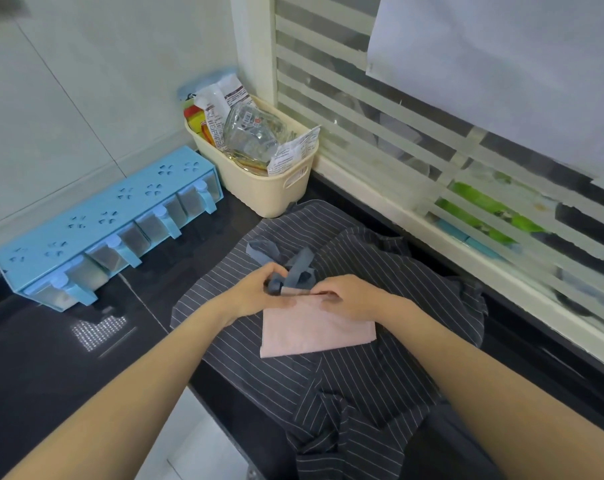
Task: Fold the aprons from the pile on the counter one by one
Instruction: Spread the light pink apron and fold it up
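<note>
Head view, and the pink apron [317,329] sits folded into a neat rectangle on top of the striped aprons [345,375] spread over the dark table [51,358]. The left hand [255,296] pinches the grey-blue straps [290,268] at the packet's far edge, fingers curled around them. The right hand [349,297] presses the fold, fingertips curled on its top edge. Best play here, I'd say: bundle those straps tight, tuck them flat, keep the right hand's pressure so the layers don't slide.

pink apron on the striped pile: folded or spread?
Folded: the pink apron is a compact rectangle; both hands, left hand and right hand, gather its grey-blue straps.
</note>
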### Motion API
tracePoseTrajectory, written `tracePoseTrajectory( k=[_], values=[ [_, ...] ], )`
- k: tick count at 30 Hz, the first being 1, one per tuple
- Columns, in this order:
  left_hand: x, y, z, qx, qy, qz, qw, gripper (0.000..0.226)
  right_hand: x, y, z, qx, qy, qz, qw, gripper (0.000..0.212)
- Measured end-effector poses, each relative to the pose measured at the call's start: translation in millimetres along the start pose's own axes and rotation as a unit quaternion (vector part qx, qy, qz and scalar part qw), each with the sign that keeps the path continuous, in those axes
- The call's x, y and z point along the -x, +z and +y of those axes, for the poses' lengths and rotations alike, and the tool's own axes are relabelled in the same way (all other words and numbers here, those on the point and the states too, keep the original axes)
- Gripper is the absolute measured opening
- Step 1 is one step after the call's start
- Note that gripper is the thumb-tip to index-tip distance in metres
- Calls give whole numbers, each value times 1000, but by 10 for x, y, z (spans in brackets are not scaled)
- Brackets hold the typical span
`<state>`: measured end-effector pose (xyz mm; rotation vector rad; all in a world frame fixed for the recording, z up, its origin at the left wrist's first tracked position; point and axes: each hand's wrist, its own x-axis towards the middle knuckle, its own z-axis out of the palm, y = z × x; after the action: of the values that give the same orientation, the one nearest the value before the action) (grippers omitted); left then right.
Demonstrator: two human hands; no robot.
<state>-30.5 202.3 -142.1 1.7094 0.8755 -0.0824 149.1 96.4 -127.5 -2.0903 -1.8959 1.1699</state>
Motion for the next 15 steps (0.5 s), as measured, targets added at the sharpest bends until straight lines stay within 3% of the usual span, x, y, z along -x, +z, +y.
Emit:
tracePoseTrajectory(
  k=[3,7,12,15],
  values=[
    [0,12,33,-66,23,-22,997,52,-121,-98,-145,-134,75,124,980,23],
    [57,65,95,-114,56,20,992,74,-422,-98,-403,-229,205,131,943,49],
    [115,116,74,-83,53,52,994,101,-495,-191,-620,-411,236,242,846,30],
    [128,129,112,-98,51,65,992,104,-376,-375,-733,-558,204,230,771,17]
  ],
)
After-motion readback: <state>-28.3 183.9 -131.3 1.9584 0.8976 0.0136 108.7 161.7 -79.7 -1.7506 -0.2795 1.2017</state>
